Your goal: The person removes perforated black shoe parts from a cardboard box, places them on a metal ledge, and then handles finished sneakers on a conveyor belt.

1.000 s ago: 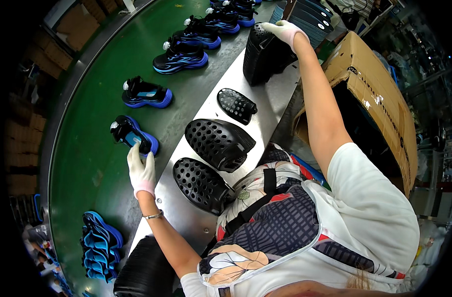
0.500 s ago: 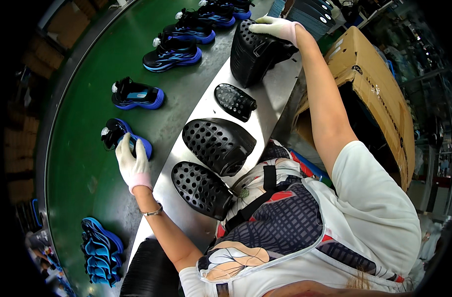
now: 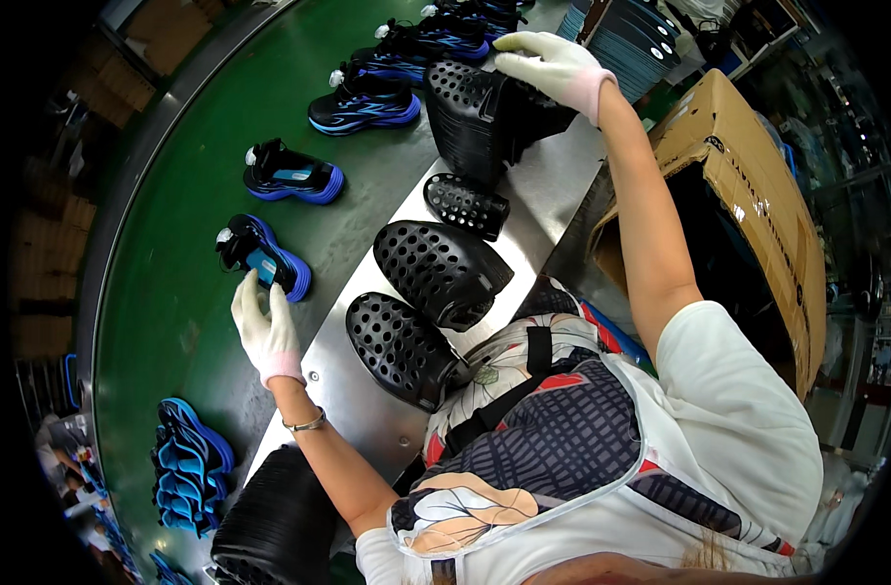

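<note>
My left hand [image 3: 267,336], in a white glove with a pink cuff, has its fingers apart at the near end of a black and blue sports shoe [image 3: 273,255] on the green belt. Whether the fingertips touch the shoe I cannot tell. My right hand [image 3: 553,70], gloved alike, is open with fingers stretched out above a stack of black perforated plastic shoe inserts [image 3: 462,122]. Nearer to me on the metal ledge lie a small black insert [image 3: 465,205] and two larger stacks of such inserts, one in the middle [image 3: 436,273] and one nearest [image 3: 402,351].
Further shoes stand on the green belt [image 3: 187,263], one a little beyond [image 3: 291,174] and several at the far end. Nested blue pieces [image 3: 187,473] lie at the near left, beside a black ribbed stack [image 3: 280,517]. An open cardboard box [image 3: 762,214] stands at the right.
My right hand has lifted off the far insert stack, which now leans further left. My left fingertips have drawn back slightly along the shoe. The view has shifted a little.
</note>
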Demonstrator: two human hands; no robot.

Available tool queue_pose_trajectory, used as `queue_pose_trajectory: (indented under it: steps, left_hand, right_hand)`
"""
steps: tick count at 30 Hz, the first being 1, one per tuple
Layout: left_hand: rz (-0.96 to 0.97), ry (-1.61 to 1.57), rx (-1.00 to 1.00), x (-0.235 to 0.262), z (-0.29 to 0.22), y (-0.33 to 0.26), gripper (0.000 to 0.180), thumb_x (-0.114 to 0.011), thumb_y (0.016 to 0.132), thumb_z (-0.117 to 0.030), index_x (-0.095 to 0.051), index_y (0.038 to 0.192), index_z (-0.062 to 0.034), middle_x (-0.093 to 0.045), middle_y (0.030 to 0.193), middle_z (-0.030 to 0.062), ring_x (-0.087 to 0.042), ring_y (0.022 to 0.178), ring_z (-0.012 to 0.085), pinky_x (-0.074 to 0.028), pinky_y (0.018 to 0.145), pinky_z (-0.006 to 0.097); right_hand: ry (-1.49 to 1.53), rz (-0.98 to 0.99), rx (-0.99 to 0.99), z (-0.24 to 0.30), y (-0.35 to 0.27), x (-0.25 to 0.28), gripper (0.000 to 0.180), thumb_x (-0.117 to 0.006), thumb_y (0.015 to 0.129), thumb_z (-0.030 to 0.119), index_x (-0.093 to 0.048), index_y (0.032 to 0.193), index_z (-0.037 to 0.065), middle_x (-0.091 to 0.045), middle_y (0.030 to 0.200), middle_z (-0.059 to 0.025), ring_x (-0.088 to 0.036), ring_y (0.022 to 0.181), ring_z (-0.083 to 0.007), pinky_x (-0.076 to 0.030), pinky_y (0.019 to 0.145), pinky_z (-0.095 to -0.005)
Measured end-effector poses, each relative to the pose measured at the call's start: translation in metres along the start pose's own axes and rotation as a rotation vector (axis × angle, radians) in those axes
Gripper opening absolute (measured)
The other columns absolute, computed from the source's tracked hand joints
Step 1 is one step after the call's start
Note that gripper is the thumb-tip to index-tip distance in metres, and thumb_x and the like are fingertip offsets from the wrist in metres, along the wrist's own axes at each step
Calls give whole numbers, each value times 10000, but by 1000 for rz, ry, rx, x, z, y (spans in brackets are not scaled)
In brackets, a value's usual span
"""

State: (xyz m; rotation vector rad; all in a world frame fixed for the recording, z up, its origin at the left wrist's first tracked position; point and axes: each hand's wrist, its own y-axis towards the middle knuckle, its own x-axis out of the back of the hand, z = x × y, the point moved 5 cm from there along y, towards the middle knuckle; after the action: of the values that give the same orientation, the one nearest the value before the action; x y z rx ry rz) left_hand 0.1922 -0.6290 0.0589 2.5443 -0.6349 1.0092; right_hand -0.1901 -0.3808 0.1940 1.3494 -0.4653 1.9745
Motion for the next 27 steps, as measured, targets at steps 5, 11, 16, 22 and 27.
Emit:
queue_pose_trajectory:
  steps: [5,11,16,22,27]
  left_hand:
    - [5,-50,13,-4,24,-10,388,-613,908,-233,-598,1268,-90,-549,1257,121,-616,883,165,-495,833,321]
    - [15,-107,18,-5,26,-22,367,-608,912,-230,-611,1247,-79,-555,1248,125,-630,893,161,-493,850,309]
    - [25,-84,7,-8,25,-25,359,-601,916,-240,-616,1238,-83,-555,1254,131,-629,944,189,-488,882,322]
    - [29,-98,15,-4,27,-26,343,-598,916,-241,-629,1216,-80,-572,1231,131,-625,977,212,-484,896,327]
    - [20,-115,45,4,23,-23,339,-595,916,-234,-635,1213,-76,-575,1227,130,-626,969,210,-483,893,322]
  right_hand:
    - [-234,152,88,24,-12,-18,555,-655,799,358,-561,1298,134,-572,1250,-165,-524,1192,-320,-418,1033,-369]
    - [-335,263,101,30,-16,-27,688,-663,760,279,-448,1407,188,-515,1317,-163,-509,1196,-355,-420,1038,-379]
    - [-429,267,92,26,-15,-27,759,-694,700,219,-428,1411,196,-527,1280,-185,-501,1197,-378,-434,1027,-404]
    - [-411,351,67,31,-17,-14,799,-779,639,240,-457,1364,151,-541,1261,-151,-560,1151,-326,-479,965,-388]
    - [-389,287,59,26,-23,-14,708,-750,652,201,-464,1295,133,-519,1206,-184,-526,1135,-350,-460,956,-401]
